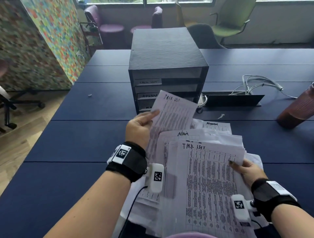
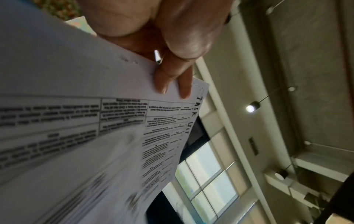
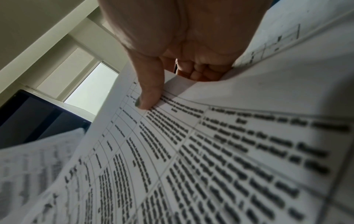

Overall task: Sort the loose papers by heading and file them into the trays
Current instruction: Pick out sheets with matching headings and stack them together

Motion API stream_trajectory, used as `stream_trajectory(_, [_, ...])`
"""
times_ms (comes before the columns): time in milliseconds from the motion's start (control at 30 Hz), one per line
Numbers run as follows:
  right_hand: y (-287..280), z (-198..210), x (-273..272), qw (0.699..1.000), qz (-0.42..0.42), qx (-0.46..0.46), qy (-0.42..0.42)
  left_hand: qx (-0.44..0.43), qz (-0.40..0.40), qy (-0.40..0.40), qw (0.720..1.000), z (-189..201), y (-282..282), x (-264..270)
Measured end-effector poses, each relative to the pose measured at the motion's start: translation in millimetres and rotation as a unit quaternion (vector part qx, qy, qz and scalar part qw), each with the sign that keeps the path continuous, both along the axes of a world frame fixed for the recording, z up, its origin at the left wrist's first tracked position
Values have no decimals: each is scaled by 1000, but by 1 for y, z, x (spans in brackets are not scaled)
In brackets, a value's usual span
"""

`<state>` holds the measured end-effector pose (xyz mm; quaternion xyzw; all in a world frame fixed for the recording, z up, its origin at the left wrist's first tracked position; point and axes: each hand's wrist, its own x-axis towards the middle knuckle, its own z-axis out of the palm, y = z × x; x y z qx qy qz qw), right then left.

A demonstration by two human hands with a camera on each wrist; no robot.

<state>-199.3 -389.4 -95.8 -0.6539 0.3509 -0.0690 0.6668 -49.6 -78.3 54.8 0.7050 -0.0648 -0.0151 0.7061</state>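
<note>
Meanwhile left hand (image 1: 141, 125) pinches lifted sheet (image 1: 173, 113).

Dark blue table (image 1: 85, 139) on pale wood floor (image 1: 20, 146); mosaic-patterned partition (image 1: 42, 42) left; green chair (image 1: 232, 22) and purple seats (image 1: 110, 28) beneath windows (image 1: 153, 1), possibly daylit.

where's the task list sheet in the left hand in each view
Head: the raised sheet is at centre, in front of the tray unit, held by the left hand.
Left wrist: fills the left half, fingers on its edge.
Right wrist: blurred sheet at lower left, uncertain.
Shared landmark: the handwritten TASK LIST heading.
</note>
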Motion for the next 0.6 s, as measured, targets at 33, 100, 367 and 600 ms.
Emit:
stream_trajectory(33, [-2, -2, -1, 1000, 12, -7, 4, -10, -1, -30, 999, 10, 3, 2])
stream_trajectory(100, [0, 3, -2, 998, 46, -22, 26, -13, -1, -83, 996, 25, 10, 11])
stream_trajectory(367, [1, 10, -10, 992, 58, -93, 66, -70, 84, -148, 983, 62, 44, 39])
stream_trajectory(600, [5, 33, -3, 992, -10, -123, 12, -134, 141, -142, 971, 71, 48, 40])
